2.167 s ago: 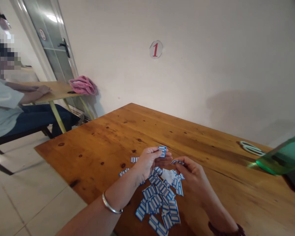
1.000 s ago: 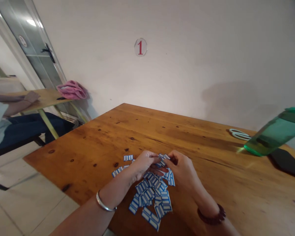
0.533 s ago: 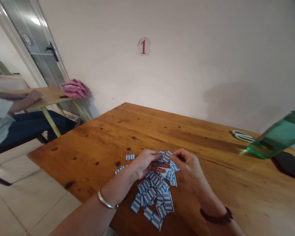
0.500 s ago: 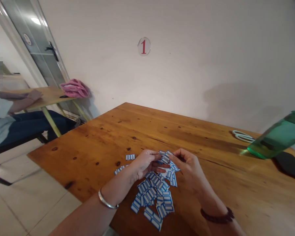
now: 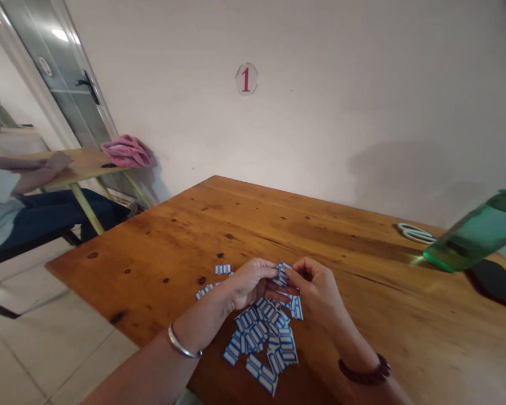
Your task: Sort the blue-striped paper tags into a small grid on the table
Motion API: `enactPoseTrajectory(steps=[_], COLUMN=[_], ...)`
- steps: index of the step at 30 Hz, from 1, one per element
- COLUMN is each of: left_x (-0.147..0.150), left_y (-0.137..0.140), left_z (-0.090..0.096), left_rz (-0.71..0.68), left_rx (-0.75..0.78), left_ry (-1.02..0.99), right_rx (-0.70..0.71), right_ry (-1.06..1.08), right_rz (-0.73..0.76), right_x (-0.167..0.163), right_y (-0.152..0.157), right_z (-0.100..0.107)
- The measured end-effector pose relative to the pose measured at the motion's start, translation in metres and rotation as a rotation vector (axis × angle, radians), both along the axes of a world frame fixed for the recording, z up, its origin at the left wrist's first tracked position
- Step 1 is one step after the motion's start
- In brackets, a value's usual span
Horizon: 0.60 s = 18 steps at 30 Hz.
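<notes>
Between my two hands are blue-and-white label stickers (image 5: 283, 273), held just above the table. My left hand (image 5: 255, 284) grips them between thumb and fingers, its lower fingers stretched out beneath. The thumb and forefinger of my right hand (image 5: 314, 284) pinch the right edge of the same labels. Below my hands lies a loose pile of similar label pieces (image 5: 259, 332), overlapping at various angles. A single label piece (image 5: 223, 269) lies beyond my left forearm, and another label piece (image 5: 204, 291) is partly hidden by that forearm.
The wooden table (image 5: 244, 214) meets a pale wall. At the right lie a green bottle (image 5: 468, 236), a coiled white cable (image 5: 415, 233) and a dark flat object (image 5: 495, 284). A seated person (image 5: 8, 197) is at another table at left, with pink cloth (image 5: 127, 152) on it.
My right hand has moved slightly left, closer to my left hand. The labels between them, fanned apart before, now sit closer together.
</notes>
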State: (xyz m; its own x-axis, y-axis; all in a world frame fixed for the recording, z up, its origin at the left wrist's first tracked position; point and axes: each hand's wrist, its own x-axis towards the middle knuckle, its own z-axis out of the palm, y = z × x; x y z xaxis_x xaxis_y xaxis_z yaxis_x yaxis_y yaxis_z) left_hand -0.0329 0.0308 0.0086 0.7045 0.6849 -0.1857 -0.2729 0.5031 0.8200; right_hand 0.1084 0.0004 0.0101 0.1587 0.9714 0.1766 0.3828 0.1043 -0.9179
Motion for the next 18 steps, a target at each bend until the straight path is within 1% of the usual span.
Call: enactPoseTrajectory(steps=[6, 9, 12, 14, 18], left_x=[0.000, 0.000, 0.001, 0.001, 0.002], left_y=[0.000, 0.000, 0.000, 0.001, 0.001], left_z=[-0.002, -0.003, -0.003, -0.004, -0.007], left_rz=[0.011, -0.001, 0.000, 0.011, 0.012], left_rx=[0.009, 0.087, 0.180, 0.244, 0.412], left_ry=[-0.038, -0.003, 0.085, 0.148, 0.258], right_rx=[0.049, 0.059, 0.067, 0.072, 0.018], right_ry=[-0.105, -0.159, -0.171, -0.131, -0.052], right_rz=[-0.047, -0.068, -0.073, -0.037, 0.167], right_x=[-0.003, -0.004, -0.004, -0.001, 0.006], right_y=[-0.002, -0.003, -0.002, -0.001, 0.002], right_z=[-0.001, -0.001, -0.001, -0.001, 0.001])
